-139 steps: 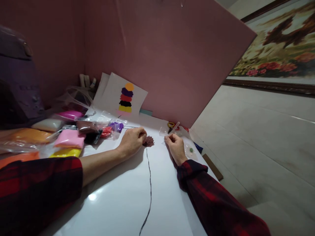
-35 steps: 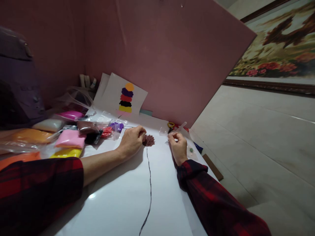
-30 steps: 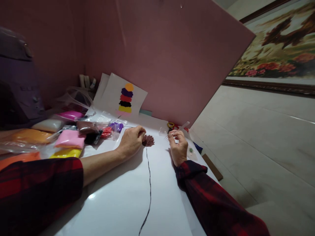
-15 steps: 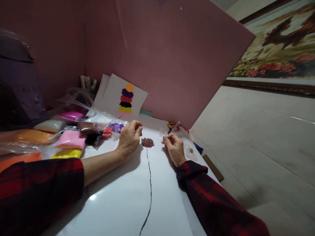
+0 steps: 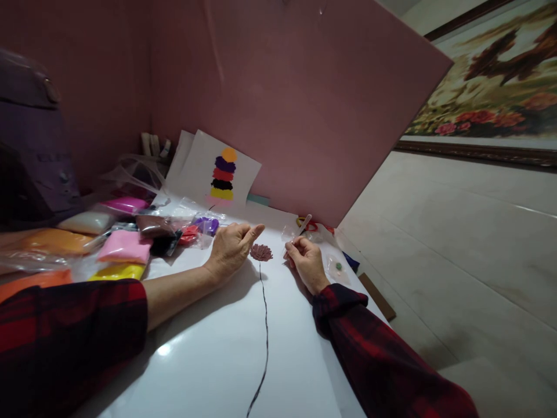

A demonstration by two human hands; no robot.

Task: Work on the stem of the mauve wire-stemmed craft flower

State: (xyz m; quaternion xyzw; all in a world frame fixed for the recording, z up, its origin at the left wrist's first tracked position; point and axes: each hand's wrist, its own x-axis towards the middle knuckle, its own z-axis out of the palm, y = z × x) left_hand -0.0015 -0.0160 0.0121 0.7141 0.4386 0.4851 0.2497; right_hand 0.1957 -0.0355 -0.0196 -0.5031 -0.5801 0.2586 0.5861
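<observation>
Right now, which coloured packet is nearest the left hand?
The purple packet, just beside the left hand; the red packet and others lie farther off.

pink panel (image 5: 304,104) | pale, apparently tiled wall (image 5: 474,232) | framed painting (image 5: 491,75) | dim light

- Line (image 5: 267,342): cut off at six o'clock.
- Right hand (image 5: 307,261), five o'clock: hides the tool's (image 5: 306,222) middle; its tip is too small to tell.
- Purple object (image 5: 37,130), ten o'clock: cut off, lettering blurred.
- Painting (image 5: 491,81), two o'clock: cut off.
</observation>
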